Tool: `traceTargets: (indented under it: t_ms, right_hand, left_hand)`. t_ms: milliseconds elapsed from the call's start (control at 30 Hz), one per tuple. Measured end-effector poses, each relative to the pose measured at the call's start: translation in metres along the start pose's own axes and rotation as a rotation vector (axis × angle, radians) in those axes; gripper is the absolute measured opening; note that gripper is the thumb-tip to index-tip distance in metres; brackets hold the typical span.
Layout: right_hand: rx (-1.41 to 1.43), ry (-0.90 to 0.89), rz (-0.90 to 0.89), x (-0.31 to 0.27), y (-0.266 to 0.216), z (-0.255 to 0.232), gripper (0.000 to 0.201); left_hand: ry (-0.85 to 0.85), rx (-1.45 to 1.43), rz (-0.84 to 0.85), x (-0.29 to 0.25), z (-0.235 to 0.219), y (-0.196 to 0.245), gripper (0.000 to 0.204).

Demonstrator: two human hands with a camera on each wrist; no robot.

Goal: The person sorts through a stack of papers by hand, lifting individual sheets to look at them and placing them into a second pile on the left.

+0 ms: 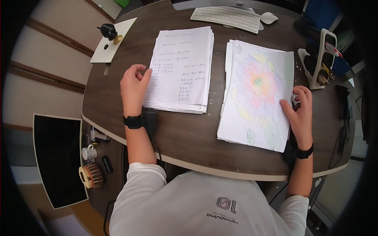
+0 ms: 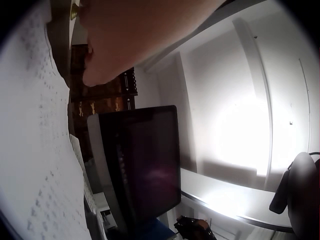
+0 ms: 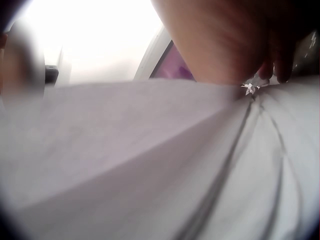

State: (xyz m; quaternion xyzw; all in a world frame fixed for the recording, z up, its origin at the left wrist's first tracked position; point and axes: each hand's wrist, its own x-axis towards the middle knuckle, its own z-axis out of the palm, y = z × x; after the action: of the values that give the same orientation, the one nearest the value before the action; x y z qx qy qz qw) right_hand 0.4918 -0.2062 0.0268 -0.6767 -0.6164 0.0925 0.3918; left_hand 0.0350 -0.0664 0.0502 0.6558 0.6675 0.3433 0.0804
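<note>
A coloured-pencil flower drawing (image 1: 256, 84) lies on top of a stack of paper sheets to the right. My right hand (image 1: 301, 114) pinches the right edge of this stack, its thumb over the drawing and its fingers curled beyond the edge. In the right wrist view, paper layers (image 3: 210, 165) fan apart close below the hand. To the left sits another stack of sheets with handwriting (image 1: 177, 70). At its left edge my left hand (image 1: 134, 84) stays with loosely bent fingers, the thumb tip overlapping the margin. The left wrist view shows the written sheet (image 2: 37, 130) beside that hand.
Behind the stacks are a white keyboard (image 1: 226, 19) and a mouse (image 1: 269, 18). A white holder with pens (image 1: 318, 63) stands at the right. A dark figurine (image 1: 107, 30) rests on a white board at the back left. The desk's front edge (image 1: 220, 173) runs near the torso.
</note>
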Motion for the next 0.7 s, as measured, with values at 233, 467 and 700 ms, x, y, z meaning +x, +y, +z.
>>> traceTargets:
  t_ms: [233, 467, 700]
  right_hand:
    - [-0.008, 0.037, -0.015, -0.001, 0.008, 0.002, 0.024]
    - [0.585, 0.146, 0.16, -0.004, -0.001, 0.006, 0.016]
    - [0.941, 0.147, 0.304, -0.005, -0.006, 0.006, 0.014]
  left_hand:
    - [-0.342, -0.343, 0.501, -0.065, 0.035, 0.09, 0.012]
    - [-0.714, -0.348, 0.566, -0.089, 0.037, 0.111, 0.056]
    - [-0.657, -0.602, 0.407, -0.092, 0.036, 0.112, 0.056]
